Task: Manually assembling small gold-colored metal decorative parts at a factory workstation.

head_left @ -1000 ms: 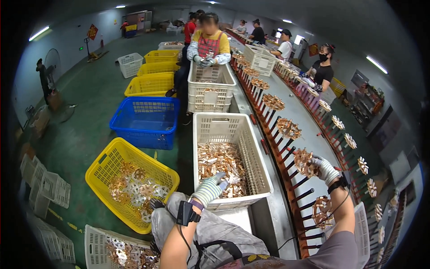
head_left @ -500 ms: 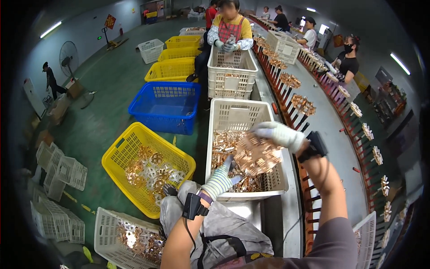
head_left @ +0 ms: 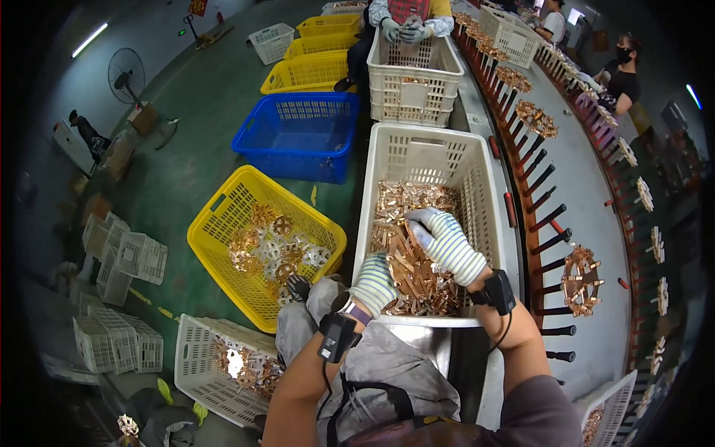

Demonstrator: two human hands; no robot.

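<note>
Both my hands wear striped knit gloves and work over a white plastic crate heaped with small copper-coloured metal pieces. My right hand is closed on the upper edge of a tilted copper part with short prongs. My left hand is at the part's lower left side, with its fingers curled against it and partly hidden. Some of the part's outline merges with the loose pieces beneath.
Right of the crate runs a conveyor with black-tipped rods; a copper pronged ring sits on one. On my left are a yellow basket of metal rings, a blue basket and a white crate. A co-worker's gloved hands are over stacked crates.
My view has tilted lower. My right hand has come down and in toward my left hand, and the copper part now stands tilted between them. The left fingers, spread earlier, have curled in.
</note>
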